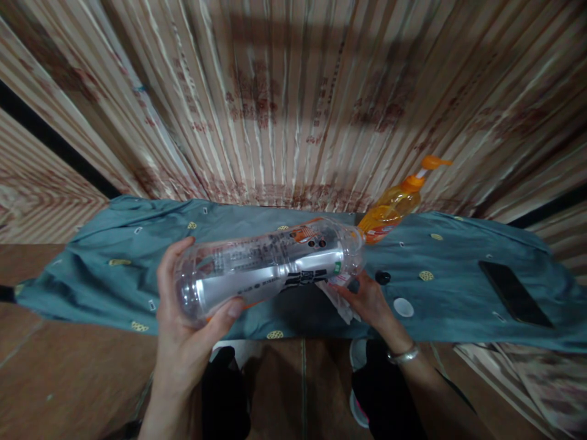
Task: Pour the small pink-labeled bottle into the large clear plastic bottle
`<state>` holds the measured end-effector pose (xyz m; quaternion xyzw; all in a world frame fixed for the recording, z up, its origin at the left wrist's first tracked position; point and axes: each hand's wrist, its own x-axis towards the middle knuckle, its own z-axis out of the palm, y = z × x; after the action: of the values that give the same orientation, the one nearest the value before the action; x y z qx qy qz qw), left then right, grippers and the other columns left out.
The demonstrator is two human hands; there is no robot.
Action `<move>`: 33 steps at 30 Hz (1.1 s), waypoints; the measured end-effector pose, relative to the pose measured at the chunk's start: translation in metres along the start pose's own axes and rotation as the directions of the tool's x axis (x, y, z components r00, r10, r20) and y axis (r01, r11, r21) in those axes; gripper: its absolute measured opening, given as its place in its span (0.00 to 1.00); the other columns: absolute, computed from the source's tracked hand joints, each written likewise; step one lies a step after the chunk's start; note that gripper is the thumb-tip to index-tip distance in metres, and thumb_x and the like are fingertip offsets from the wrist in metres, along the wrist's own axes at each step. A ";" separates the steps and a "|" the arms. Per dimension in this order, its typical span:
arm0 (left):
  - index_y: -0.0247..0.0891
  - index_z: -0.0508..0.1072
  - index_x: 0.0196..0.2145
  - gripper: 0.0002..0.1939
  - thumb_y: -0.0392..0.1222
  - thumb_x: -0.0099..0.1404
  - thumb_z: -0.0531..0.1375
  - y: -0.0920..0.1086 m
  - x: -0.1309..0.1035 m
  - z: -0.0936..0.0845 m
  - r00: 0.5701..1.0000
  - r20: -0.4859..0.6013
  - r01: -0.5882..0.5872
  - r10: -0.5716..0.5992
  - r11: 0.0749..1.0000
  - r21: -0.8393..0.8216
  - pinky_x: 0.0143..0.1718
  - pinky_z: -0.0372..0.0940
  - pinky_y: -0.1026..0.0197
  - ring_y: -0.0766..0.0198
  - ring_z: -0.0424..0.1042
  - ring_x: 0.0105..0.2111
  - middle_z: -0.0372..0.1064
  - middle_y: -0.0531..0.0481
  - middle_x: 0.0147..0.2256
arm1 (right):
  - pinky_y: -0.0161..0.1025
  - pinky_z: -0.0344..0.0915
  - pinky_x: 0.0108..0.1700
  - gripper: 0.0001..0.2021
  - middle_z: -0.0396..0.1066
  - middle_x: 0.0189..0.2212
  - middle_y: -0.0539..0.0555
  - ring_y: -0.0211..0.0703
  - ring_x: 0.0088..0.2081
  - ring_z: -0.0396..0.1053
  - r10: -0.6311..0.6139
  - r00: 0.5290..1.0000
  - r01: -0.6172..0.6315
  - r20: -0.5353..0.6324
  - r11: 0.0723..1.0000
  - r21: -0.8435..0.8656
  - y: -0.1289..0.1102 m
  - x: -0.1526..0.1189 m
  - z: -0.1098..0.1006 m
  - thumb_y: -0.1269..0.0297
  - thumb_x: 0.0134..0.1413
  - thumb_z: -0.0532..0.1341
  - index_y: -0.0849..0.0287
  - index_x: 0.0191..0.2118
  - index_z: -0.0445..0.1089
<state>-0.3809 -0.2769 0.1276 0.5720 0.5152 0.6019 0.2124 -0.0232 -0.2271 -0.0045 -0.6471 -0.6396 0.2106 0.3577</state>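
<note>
A clear plastic bottle with a silver label lies tilted across the air above the cloth, its neck end to the right and a little higher. My left hand is wrapped round its base, thumb in front. By the neck end, my right hand has its fingers closed on a crumpled white tissue; the bottle partly hides those fingertips. Just behind the neck stands an orange pump bottle with yellow liquid. A small black cap and a white round lid lie right of my right hand.
A green patterned cloth covers the narrow surface before me. Toward its right end lies a black phone. A pleated beige curtain hangs close behind, and brown floor tiles show below the front edge.
</note>
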 end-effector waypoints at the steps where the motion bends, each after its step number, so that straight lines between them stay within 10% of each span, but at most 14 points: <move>1: 0.58 0.70 0.75 0.46 0.60 0.64 0.80 0.000 0.000 0.000 1.000 0.002 0.006 -0.006 1.000 -0.023 0.60 0.76 0.39 0.39 0.80 0.58 0.79 0.44 0.62 | 0.61 0.86 0.53 0.35 0.90 0.51 0.71 0.73 0.53 0.90 -0.001 1.000 0.001 0.002 1.000 0.002 0.001 0.000 0.000 0.31 0.64 0.68 0.59 0.60 0.78; 33: 0.58 0.74 0.72 0.46 0.54 0.60 0.83 -0.007 0.000 0.000 0.997 -0.005 0.081 -0.082 0.985 -0.154 0.58 0.72 0.46 0.44 0.79 0.57 0.80 0.50 0.60 | 0.62 0.87 0.50 0.29 0.90 0.50 0.69 0.71 0.50 0.90 -0.013 1.000 0.013 -0.010 1.000 0.009 0.004 0.000 0.001 0.39 0.63 0.71 0.55 0.59 0.78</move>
<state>-0.3834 -0.2743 0.1218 0.5289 0.4917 0.6338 0.2772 -0.0212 -0.2268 -0.0080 -0.6425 -0.6410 0.2078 0.3650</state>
